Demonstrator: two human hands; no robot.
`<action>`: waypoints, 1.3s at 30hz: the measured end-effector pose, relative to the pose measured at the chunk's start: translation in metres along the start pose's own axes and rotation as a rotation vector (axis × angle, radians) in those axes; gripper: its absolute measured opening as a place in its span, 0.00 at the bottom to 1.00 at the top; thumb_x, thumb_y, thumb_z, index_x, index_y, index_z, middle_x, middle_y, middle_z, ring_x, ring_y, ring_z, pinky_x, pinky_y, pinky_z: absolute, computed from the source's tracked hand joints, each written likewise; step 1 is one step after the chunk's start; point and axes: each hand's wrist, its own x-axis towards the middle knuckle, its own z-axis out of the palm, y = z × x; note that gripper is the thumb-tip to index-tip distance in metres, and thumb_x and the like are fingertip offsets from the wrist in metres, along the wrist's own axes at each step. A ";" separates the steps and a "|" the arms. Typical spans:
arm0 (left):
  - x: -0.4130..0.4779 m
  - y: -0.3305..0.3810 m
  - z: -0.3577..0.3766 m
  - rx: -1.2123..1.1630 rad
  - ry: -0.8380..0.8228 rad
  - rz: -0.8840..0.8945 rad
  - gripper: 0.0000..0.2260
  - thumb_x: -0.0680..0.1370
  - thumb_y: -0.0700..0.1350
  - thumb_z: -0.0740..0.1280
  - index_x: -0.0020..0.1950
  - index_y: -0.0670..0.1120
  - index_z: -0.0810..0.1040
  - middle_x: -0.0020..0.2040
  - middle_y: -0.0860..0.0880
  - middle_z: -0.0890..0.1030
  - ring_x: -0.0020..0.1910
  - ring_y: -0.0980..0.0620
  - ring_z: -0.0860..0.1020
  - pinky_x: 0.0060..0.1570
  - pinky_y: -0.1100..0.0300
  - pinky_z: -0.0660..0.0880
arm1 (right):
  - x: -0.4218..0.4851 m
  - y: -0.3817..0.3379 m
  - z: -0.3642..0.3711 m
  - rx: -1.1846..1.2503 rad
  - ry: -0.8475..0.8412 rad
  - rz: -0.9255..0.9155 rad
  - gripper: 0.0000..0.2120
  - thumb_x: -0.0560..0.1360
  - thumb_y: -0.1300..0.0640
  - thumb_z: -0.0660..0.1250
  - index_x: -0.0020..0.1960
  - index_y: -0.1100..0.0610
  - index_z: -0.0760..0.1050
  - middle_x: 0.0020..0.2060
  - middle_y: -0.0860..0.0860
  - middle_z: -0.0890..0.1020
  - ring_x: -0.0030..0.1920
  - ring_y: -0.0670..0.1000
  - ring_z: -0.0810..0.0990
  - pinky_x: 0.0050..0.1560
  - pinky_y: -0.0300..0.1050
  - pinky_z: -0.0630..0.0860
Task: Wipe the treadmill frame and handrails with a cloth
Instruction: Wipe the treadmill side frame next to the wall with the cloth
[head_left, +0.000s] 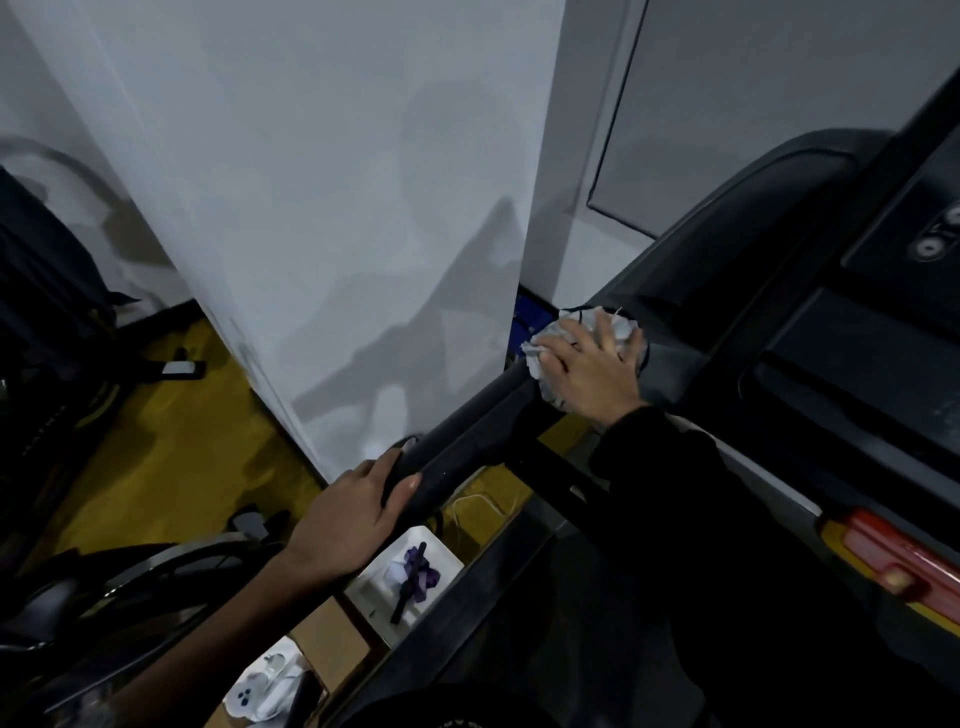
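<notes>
Treadmill body, a dark grey moulded plastic frame (753, 218), fills the right of the view. Its long black padded handrail (467, 426) runs from the console toward me. A broad white wall pillar (322, 208) stands close beside the rail and leaves little room on that side, so I work from above.

My left grip (353, 514) is wrapped round the near end of the handrail, fingers curled over the far side and thumb across the top. I judge that this braces my lean.

My right grip (592, 364) lies flat with fingers spread. It presses the crumpled white cloth (540, 353) onto the joint where handrail meets frame. The flat palm spreads pressure across the wad; nothing is pinched.
</notes>
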 end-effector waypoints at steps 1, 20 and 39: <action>0.000 0.000 0.000 0.002 0.003 0.000 0.28 0.77 0.62 0.45 0.72 0.50 0.61 0.59 0.46 0.77 0.55 0.48 0.76 0.52 0.54 0.74 | 0.004 0.007 -0.003 -0.007 0.003 -0.006 0.29 0.74 0.37 0.37 0.65 0.38 0.70 0.73 0.43 0.62 0.76 0.54 0.49 0.70 0.68 0.39; -0.001 0.001 0.002 0.012 0.048 0.021 0.31 0.75 0.64 0.43 0.71 0.49 0.63 0.57 0.46 0.78 0.53 0.49 0.78 0.52 0.55 0.75 | -0.015 -0.049 0.003 0.138 -0.053 -0.045 0.16 0.81 0.46 0.51 0.59 0.46 0.76 0.68 0.45 0.67 0.74 0.55 0.50 0.68 0.70 0.34; -0.004 0.006 -0.005 -0.003 0.015 -0.002 0.22 0.81 0.56 0.47 0.71 0.49 0.63 0.59 0.45 0.77 0.55 0.47 0.77 0.54 0.54 0.74 | -0.020 -0.032 0.003 0.096 -0.046 0.006 0.19 0.82 0.44 0.46 0.68 0.42 0.66 0.74 0.45 0.59 0.76 0.56 0.44 0.70 0.68 0.39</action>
